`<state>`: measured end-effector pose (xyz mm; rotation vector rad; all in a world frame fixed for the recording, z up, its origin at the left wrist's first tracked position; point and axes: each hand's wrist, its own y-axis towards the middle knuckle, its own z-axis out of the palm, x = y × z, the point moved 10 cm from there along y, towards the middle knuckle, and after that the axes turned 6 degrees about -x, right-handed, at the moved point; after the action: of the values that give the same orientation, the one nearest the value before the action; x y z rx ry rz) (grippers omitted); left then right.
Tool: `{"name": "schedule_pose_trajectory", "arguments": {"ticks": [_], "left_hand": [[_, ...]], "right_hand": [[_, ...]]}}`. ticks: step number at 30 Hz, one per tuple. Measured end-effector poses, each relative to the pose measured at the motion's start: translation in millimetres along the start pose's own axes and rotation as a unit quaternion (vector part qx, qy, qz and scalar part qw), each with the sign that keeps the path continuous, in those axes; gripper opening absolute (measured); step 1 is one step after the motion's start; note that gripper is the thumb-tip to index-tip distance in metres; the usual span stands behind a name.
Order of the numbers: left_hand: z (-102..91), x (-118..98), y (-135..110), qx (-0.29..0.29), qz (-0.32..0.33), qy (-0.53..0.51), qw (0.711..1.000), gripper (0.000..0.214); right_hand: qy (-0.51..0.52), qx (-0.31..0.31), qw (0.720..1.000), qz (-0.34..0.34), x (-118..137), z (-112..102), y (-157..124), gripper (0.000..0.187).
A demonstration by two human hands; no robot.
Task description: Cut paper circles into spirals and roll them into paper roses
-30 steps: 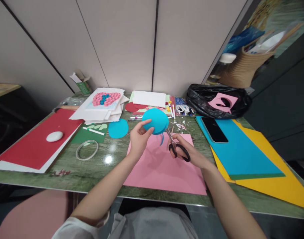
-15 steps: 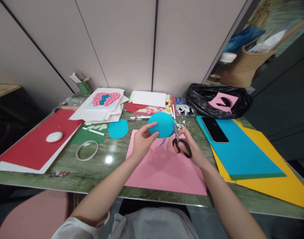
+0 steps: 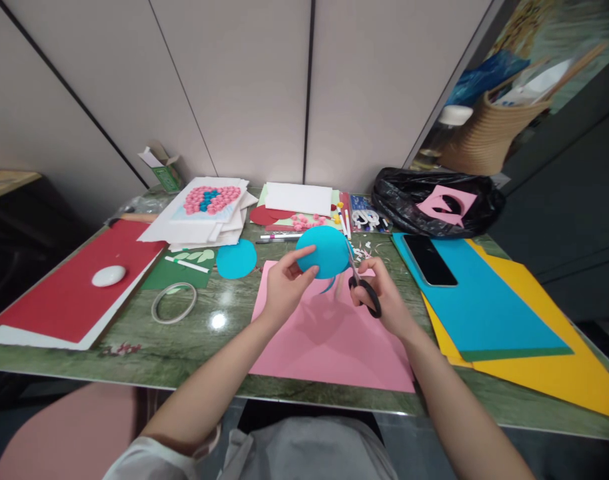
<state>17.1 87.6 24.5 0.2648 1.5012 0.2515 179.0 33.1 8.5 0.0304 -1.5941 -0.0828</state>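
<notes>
A round piece of blue paper [image 3: 324,252] is pinched at its left edge by my left hand [image 3: 288,283], thumb on the near face. My right hand [image 3: 387,300] is closed around black-handled scissors [image 3: 367,297], whose blades meet the disc's right edge. A thin blue strip [image 3: 327,287] curls down below the disc. Under both hands lies a sheet of pink paper [image 3: 329,347]. Another rounded blue paper piece [image 3: 236,259] rests on the table to the left.
At left are red paper [image 3: 69,287] with a white oval object [image 3: 108,276], and a tape roll [image 3: 174,303]. A phone [image 3: 429,260] lies on blue sheets [image 3: 494,307] at right. Behind it sits a black plastic bag [image 3: 394,193] with pink paper scrap [image 3: 447,205].
The scissor handles have drawn closer together, and my right hand has shifted slightly. My left hand keeps its hold on the blue disc.
</notes>
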Motion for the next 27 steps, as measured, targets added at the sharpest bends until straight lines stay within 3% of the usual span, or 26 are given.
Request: {"name": "schedule_pose_trajectory", "arguments": {"ticks": [27], "left_hand": [[-5.0,-0.1,0.4,-0.01,0.0,-0.026,1.0,0.017]], "right_hand": [[-0.004,-0.009,1.0,0.002,-2.9,-2.1,1.4,0.032]]}}
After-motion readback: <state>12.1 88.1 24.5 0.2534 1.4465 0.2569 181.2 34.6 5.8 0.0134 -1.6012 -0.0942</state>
